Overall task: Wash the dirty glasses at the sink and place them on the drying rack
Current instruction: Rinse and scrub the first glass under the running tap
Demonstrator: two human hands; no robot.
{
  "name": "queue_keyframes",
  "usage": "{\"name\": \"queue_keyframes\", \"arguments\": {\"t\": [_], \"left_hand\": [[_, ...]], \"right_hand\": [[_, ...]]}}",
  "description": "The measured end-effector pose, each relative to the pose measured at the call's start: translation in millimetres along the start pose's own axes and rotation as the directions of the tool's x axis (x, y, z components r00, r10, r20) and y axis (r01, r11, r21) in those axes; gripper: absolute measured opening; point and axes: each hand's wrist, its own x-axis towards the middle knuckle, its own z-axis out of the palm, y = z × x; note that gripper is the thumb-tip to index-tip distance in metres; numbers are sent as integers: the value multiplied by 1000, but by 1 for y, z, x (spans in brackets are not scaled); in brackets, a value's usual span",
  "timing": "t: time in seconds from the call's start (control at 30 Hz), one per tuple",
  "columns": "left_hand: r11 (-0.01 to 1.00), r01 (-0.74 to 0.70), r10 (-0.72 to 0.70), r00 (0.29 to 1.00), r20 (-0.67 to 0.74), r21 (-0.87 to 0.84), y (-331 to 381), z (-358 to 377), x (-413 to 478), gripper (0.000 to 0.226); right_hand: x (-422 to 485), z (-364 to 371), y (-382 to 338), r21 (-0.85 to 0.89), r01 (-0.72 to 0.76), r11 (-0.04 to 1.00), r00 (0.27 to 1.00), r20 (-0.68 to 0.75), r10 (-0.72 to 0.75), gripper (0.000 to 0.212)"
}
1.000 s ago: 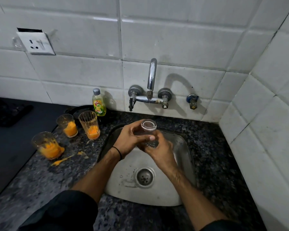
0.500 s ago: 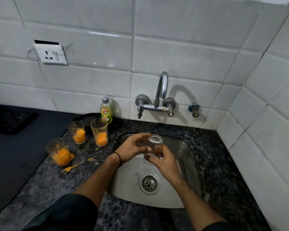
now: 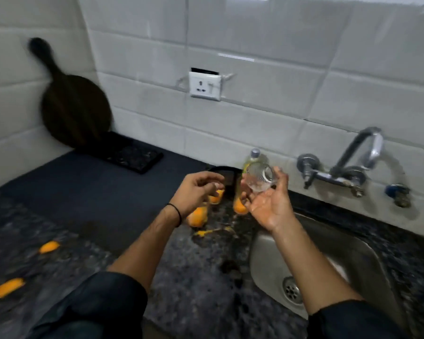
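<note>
My right hand, palm up and wet, holds a clear glass tilted on its side above the left rim of the steel sink. My left hand hovers just left of the glass with loosely curled fingers and holds nothing. Three dirty glasses with orange residue stand on the speckled counter behind my hands: one under my left fingers, one by my left wrist, one beside my right palm. All are partly hidden.
A wall tap hangs over the sink, a soap bottle stands behind the glass. A black tray lies on the dark counter at the back left, a round dark board leans on the wall. Orange spills dot the counter.
The view has swung left. My right hand has carried the clear glass up and left from over the sink basin. My left hand has let go of it.
</note>
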Motion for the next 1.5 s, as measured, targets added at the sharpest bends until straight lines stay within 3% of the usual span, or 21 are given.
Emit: {"name": "queue_keyframes", "arguments": {"t": [0.17, 0.37, 0.53, 0.7, 0.83, 1.0, 1.13, 1.5], "left_hand": [[997, 63, -50, 970, -240, 48, 1, -97, 4, 24], [977, 198, -147, 887, -437, 74, -26, -194, 40, 20], [919, 344, -215, 848, -485, 194, -73, -261, 85, 19], [815, 491, -281, 800, -530, 309, -134, -310, 134, 24], [723, 564, -317, 784, -534, 399, -175, -326, 157, 32], [581, 583, -299, 802, -517, 568, -208, -333, 181, 59], [427, 613, -366, 789, -493, 665, -222, -335, 198, 71], [391, 620, -359, 783, -508, 680, -254, -326, 194, 75]], "right_hand": [[49, 102, 29, 22, -109, 994, 987, 117, 106, 58], [143, 196, 66, -121, -194, 973, 964, 157, 212, 65], [249, 246, 101, -260, -191, 946, 962, 142, 233, 43], [352, 273, 147, -424, -95, 901, 975, 142, 170, 23], [406, 282, 184, -650, 97, 753, 982, 187, 34, 35], [432, 281, 204, -880, 335, 335, 939, 284, -193, 48], [459, 274, 223, -889, 349, 295, 936, 319, -148, 43], [477, 242, 234, -895, 424, 140, 904, 428, -3, 57]]}}
